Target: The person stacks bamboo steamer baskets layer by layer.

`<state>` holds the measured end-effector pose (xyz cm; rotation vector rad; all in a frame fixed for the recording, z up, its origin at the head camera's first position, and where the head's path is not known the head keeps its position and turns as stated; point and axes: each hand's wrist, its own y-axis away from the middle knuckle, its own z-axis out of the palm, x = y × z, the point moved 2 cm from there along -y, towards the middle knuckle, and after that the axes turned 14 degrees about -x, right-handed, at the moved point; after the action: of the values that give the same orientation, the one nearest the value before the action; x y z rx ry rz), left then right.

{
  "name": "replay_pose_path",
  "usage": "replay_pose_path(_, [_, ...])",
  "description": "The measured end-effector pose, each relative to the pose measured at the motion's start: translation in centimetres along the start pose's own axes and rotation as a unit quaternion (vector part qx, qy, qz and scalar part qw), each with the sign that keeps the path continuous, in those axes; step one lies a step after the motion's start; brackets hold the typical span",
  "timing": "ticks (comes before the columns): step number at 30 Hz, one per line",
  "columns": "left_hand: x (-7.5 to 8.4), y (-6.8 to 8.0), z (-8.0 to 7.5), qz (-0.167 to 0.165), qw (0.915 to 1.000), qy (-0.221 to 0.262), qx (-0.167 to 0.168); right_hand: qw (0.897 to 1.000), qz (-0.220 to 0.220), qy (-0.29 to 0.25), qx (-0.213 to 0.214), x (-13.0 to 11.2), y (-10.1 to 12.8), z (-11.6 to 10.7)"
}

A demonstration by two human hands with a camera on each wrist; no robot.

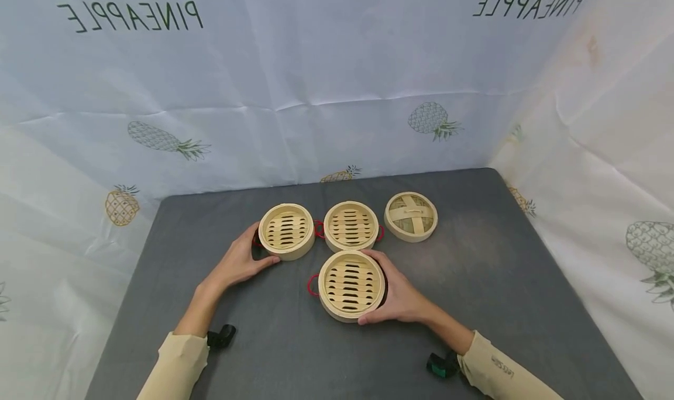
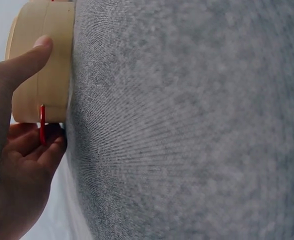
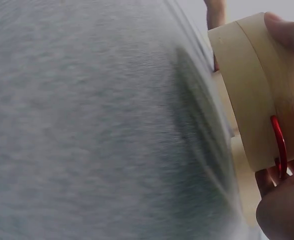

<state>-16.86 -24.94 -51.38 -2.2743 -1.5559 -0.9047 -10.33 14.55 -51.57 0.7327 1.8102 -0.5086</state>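
Observation:
My left hand (image 1: 239,264) grips a round bamboo steamer basket (image 1: 291,251) at the left, thumb on its near wall and fingers around the side with a red handle (image 2: 43,125). This basket rests on the dark cloth in the left wrist view. My right hand (image 1: 398,296) holds another steamer basket (image 1: 333,308) by its right side, with the thumb low in front. In the right wrist view this basket (image 3: 244,95) is raised and tilted above the cloth, a shadow beneath it. Both baskets show slatted bases and hold nothing.
A third slatted basket (image 1: 333,243) with red handles stands just behind the raised one, partly overlapped by it. A woven bamboo lid (image 1: 412,224) lies at the back right. A pineapple-print curtain (image 1: 295,137) hangs behind the grey-covered table (image 1: 295,353).

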Motion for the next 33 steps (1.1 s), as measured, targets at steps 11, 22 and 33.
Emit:
replay_pose_path(11, [0.0, -0.2, -0.1, 0.003, 1.0000, 0.003, 0.005, 1.000, -0.017, 0.008, 0.005, -1.6, -1.0, -1.1])
replay_pose_path(22, [0.0, -0.4, 0.1, 0.005, 1.0000, -0.002, 0.008, 1.000, -0.028, 0.012, -0.001, -3.1, -2.2, -1.8])
replay_pose_path(33, [0.2, 0.0, 0.3, 0.010, 0.9997, -0.018, 0.014, 0.999, -0.042, 0.018, -0.002, -3.9, -3.8, -2.4])
